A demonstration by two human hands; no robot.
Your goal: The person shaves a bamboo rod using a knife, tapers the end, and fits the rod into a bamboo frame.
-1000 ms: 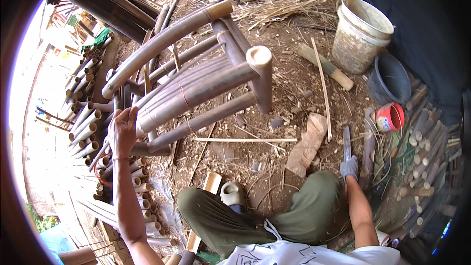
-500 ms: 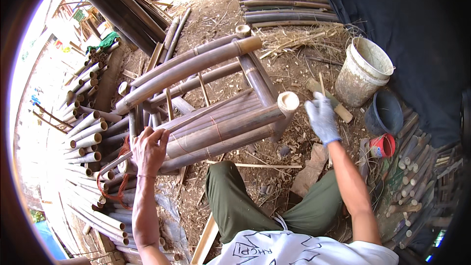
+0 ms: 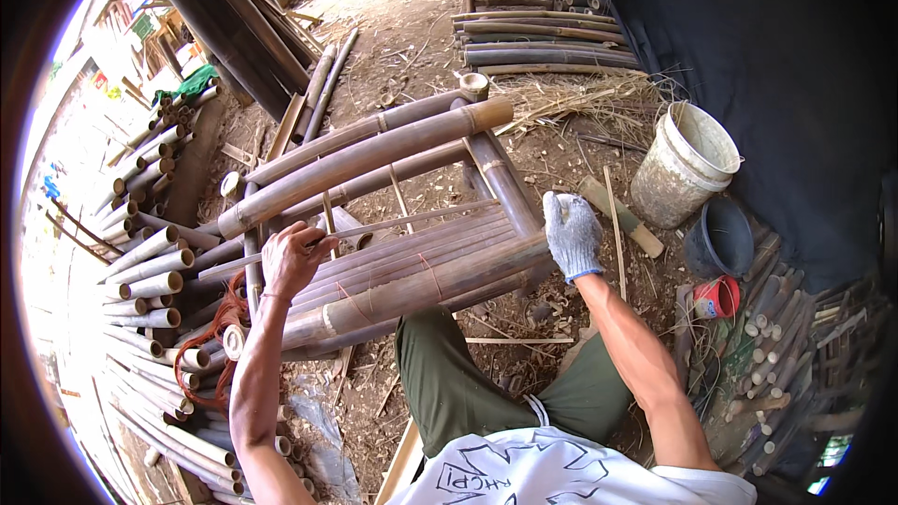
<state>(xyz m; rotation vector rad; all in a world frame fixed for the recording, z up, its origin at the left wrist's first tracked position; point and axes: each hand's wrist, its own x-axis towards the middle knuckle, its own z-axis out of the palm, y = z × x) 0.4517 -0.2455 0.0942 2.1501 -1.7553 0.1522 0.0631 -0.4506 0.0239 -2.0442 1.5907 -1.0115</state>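
My bare left hand (image 3: 292, 260) is closed around a long thin bamboo strip (image 3: 426, 217), which slants above the seat slats of a bamboo bench (image 3: 369, 164). The strip's far end lies near the bench's right side. Over the bench's near right corner is my right hand (image 3: 572, 234) in a grey knitted glove, its fingers curled closed. It hides the top of the corner post, and whatever is in its grip cannot be made out. Thin reddish ties (image 3: 430, 276) cross the slats and the front pole. Reddish-brown strands (image 3: 227, 313) hang at the bench's left end.
Cut bamboo poles (image 3: 154, 285) are stacked along the left. On the right stand a dirty white bucket (image 3: 669, 173), a dark bucket (image 3: 716, 234) and a red can (image 3: 713, 299). A bamboo piece (image 3: 622, 215) lies near the white bucket. More poles (image 3: 552, 58) are piled behind.
My left hand has moved up and away from me, shifting the strip farther back over the slats. My right hand has come left to the bench corner, its fingers now curled.
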